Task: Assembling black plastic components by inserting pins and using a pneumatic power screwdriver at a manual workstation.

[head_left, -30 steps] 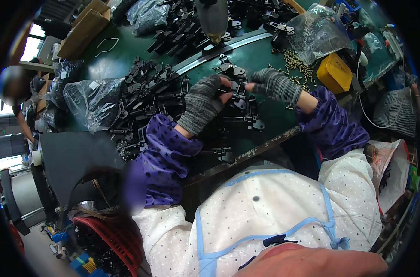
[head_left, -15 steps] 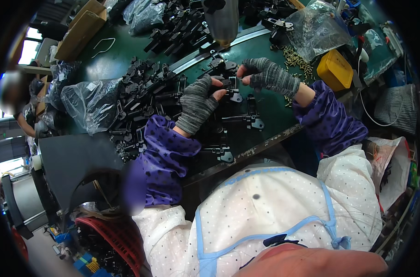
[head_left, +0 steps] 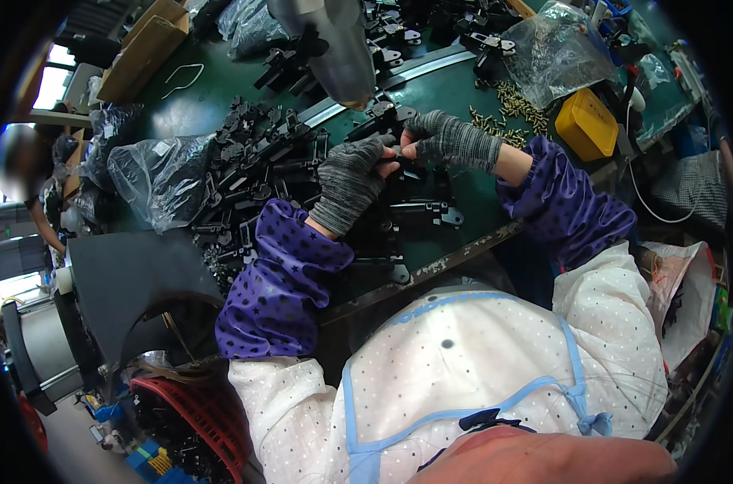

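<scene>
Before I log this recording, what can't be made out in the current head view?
In the head view:
Anything pinched between the left hand and right hand: the hands themselves cover it.
Grey cylindrical tool: upper end cut off by the top edge.
Brass-coloured pieces: too small and heaped to count.
Red basket: lower end cut off by the bottom edge.

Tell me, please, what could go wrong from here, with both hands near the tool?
1. The tool appears close to the left hand and right hand in this view; a raised hand might knock it.
2. The screws lie loose beside the right hand, so its sleeve could scatter them.
3. The black parts crowd the left hand, so one might be pushed askew.
</scene>
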A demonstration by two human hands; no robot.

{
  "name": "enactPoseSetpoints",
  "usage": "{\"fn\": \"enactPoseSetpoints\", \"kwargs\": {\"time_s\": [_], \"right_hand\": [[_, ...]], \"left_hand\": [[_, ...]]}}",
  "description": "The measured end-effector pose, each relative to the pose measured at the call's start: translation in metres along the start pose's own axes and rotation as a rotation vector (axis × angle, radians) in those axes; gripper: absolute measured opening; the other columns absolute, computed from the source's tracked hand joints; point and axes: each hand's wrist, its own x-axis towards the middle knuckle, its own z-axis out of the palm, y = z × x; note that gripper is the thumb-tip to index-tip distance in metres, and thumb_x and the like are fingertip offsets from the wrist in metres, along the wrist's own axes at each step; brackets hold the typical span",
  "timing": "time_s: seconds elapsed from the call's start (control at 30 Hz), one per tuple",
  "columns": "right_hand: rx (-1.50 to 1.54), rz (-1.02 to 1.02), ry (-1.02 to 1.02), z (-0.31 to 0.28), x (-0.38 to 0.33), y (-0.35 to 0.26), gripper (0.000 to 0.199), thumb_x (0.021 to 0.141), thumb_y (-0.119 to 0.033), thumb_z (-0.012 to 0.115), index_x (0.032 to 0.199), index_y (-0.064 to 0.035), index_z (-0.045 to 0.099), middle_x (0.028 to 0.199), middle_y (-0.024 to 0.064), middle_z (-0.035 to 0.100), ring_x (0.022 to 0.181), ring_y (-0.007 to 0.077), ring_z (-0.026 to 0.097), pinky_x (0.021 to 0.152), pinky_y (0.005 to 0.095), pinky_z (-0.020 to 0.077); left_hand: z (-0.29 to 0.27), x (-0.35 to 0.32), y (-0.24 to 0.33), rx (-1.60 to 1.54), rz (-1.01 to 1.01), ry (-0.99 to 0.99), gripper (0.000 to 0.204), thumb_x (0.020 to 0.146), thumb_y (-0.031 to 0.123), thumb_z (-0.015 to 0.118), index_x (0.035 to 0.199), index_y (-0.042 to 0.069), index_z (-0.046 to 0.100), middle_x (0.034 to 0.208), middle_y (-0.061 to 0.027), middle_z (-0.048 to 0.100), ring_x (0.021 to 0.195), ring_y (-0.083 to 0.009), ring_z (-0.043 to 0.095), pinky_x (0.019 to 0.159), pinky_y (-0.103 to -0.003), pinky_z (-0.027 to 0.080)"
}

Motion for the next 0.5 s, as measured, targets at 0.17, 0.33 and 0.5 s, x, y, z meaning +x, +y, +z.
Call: {"fn": "enactPoseSetpoints", "kwargs": {"time_s": [0.17,0.33,0.5], "right_hand": [[-0.302,-0.344,0.38,-0.007,0.012,-0.024,0.045,0.067,-0.032,0.068,0.098,-0.0033,0.052,0.077,0.0082,0.058,0.078,0.0176,0.056,0.067,0.0288,0.0452],[0.498,-0.897,0.009,-0.009,0.046,-0.101,0.06,0.07,-0.024,0.066,0.119,-0.0057,0.035,0.094,0.009,0.051,0.091,0.0197,0.054,0.071,0.0318,0.0488],[0.133,-1.053,0.434,0.009,0.043,-0.131,0.059,0.065,-0.023,0.069,0.112,-0.0015,0.039,0.092,0.0069,0.051,0.079,0.0147,0.05,0.066,0.0289,0.045]], "left_hand": [[0.003,-0.003,-0.008,0.076,0.117,0.06,0.023,0.061,0.005,0.069,0.082,0.007,0.06,0.078,-0.0087,0.062,0.071,-0.0235,0.06,0.062,-0.029,0.047],[0.008,0.0,-0.017,-0.061,0.173,0.091,0.023,0.06,0.009,0.068,0.081,0.009,0.059,0.085,-0.0065,0.062,0.078,-0.025,0.059,0.068,-0.033,0.048],[0.003,-0.001,-0.008,0.257,0.373,0.076,0.024,0.063,0.01,0.068,0.085,0.008,0.059,0.092,-0.0091,0.061,0.08,-0.0238,0.059,0.068,-0.03,0.048]]}}
